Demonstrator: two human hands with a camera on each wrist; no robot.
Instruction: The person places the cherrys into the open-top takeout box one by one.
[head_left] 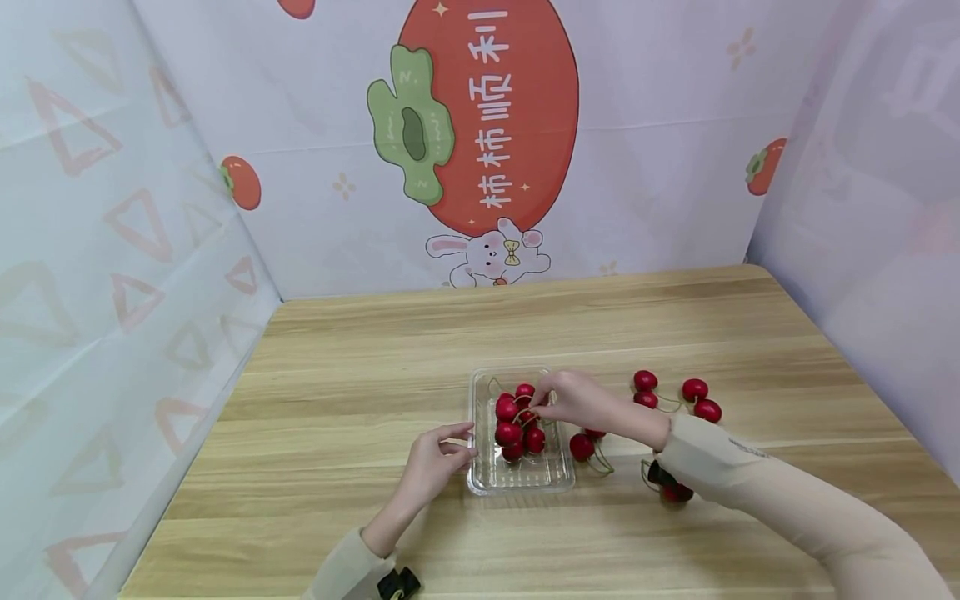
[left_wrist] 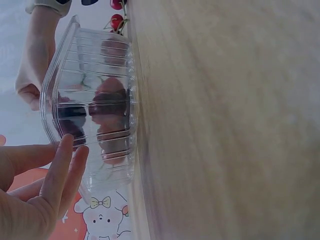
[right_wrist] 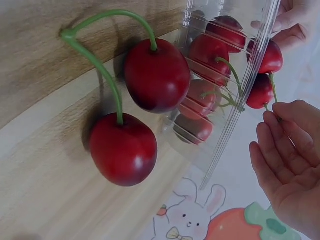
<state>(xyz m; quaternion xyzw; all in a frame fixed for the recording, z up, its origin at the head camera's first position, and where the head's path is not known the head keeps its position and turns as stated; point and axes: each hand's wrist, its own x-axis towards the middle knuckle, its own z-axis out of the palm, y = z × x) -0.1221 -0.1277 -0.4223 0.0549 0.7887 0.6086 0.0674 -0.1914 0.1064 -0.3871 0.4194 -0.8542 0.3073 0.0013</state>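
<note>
A clear plastic container (head_left: 483,477) stands on the table with several red cherries (head_left: 507,434) piled inside. My right hand (head_left: 581,402) is above the container's right part. In the right wrist view its thumb and index finger pinch the green stem of a pair of cherries (right_wrist: 261,92) at rim height. My left hand (head_left: 431,467) is at the container's left side. The left wrist view shows its extended fingertips (left_wrist: 65,150) touching the rim and the clear side wall.
Just right of the container lies a pair of cherries (head_left: 582,447) joined by green stems. More pairs of cherries (head_left: 694,389) lie farther right. Another cherry (head_left: 677,493) is partly hidden beside the right sleeve (head_left: 720,458). A printed cloth (head_left: 315,225) hangs behind the wooden table (head_left: 337,358).
</note>
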